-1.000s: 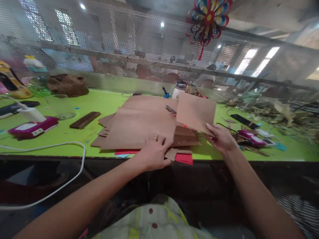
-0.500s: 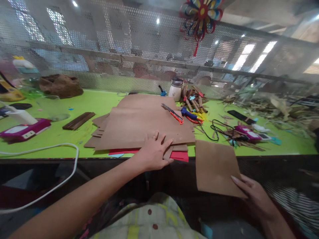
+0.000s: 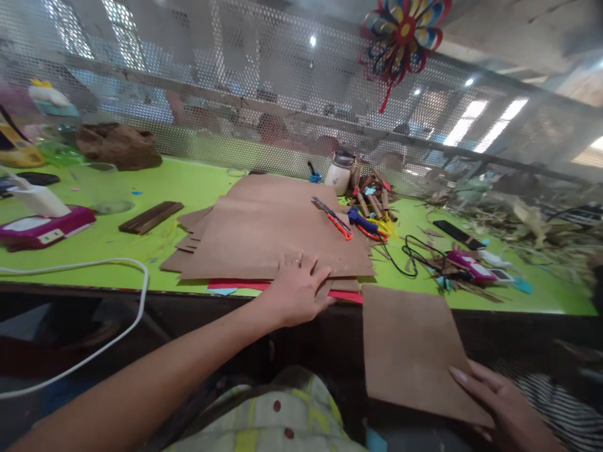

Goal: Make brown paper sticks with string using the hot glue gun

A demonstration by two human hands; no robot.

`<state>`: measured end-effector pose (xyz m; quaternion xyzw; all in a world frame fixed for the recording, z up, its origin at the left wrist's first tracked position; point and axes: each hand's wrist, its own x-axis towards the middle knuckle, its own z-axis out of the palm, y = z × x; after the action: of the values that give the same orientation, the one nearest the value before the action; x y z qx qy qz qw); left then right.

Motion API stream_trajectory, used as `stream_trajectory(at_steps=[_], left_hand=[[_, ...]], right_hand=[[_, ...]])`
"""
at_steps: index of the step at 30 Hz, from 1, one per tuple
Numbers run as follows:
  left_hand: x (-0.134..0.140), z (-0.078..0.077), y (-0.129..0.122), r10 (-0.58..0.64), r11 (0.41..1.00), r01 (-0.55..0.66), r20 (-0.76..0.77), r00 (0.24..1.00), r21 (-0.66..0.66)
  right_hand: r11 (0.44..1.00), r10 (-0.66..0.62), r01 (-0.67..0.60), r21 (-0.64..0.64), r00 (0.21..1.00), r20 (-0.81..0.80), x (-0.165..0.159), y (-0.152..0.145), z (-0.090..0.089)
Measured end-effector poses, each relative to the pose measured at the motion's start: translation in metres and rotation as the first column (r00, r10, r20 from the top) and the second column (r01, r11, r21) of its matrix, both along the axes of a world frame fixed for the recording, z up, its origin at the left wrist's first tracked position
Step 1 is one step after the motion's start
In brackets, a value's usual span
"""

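1. Here, we look down on a bright green surface [image 3: 202, 179], with a perforated metal screen [image 3: 198, 81] along its back edge.
2. Our left hand [image 3: 301, 289] lies, fingers spread, on the near edge of a stack of large brown sheets [image 3: 254, 235] mid-surface; red paper [image 3: 242, 284] shows beneath.
3. Our right hand [image 3: 499, 402] pinches a corner of a smaller brown sheet [image 3: 414, 348] between thumb and fingers, holding it out past the surface's near edge, right of the stack.
4. On the stack's right side lies an orange-handled cutter [image 3: 338, 225], a blue-handled tool [image 3: 362, 220] near it.
5. Farther back stand a lidded jar [image 3: 339, 174] and a heap of brown rolls [image 3: 374, 202].
6. To our left sit a clear cup [image 3: 101, 188] and a purple socket box [image 3: 70, 230]; to our far right, dried plant matter [image 3: 532, 207].
7. Above, a flower-shaped ornament [image 3: 406, 28] hangs; bright windows [image 3: 465, 122] show through the screen.
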<state>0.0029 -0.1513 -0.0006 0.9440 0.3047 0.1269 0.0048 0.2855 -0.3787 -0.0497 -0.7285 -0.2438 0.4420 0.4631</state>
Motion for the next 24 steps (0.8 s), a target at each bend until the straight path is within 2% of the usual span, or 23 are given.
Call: stream_trajectory(at_steps=[3, 7, 12, 15, 17, 19, 21, 24], left_hand=[[-0.001, 0.003, 0.003, -0.016, 1.000, 0.016, -0.022, 1.000, 0.016], [-0.003, 0.010, 0.009, -0.066, 0.997, 0.069, -0.082, 0.994, 0.036], [-0.001, 0.013, 0.019, -0.114, 0.990, 0.119, -0.073, 0.991, 0.070], [-0.001, 0.017, 0.025, -0.048, 0.998, 0.051, -0.051, 0.998, 0.047], [-0.002, 0.023, 0.030, 0.034, 0.999, -0.033, -0.034, 0.999, 0.027], [-0.003, 0.033, 0.035, 0.083, 0.996, -0.082, -0.008, 0.997, 0.022], [-0.003, 0.043, 0.040, 0.094, 0.995, -0.095, 0.033, 0.995, 0.021], [-0.003, 0.055, 0.047, 0.101, 0.995, -0.103, 0.093, 0.991, 0.014]], right_hand=[[1.000, -0.014, 0.014, 0.006, 1.000, 0.022, -0.001, -0.002, 0.001], [0.999, -0.036, 0.037, 0.034, 0.998, -0.042, 0.000, -0.004, 0.005], [0.996, -0.068, 0.073, 0.056, 0.995, -0.077, -0.004, -0.002, 0.015], [0.995, -0.045, 0.050, 0.083, 0.997, -0.063, -0.010, 0.002, 0.025], [0.996, 0.047, -0.044, 0.075, 0.998, -0.044, -0.016, 0.012, 0.032], [0.980, 0.196, -0.193, 0.047, 0.979, -0.054, -0.021, 0.028, 0.039], [0.939, 0.344, -0.341, 0.045, 0.934, -0.097, -0.028, 0.050, 0.045], [0.883, 0.469, -0.461, 0.086, 0.870, -0.151, -0.041, 0.084, 0.055]])
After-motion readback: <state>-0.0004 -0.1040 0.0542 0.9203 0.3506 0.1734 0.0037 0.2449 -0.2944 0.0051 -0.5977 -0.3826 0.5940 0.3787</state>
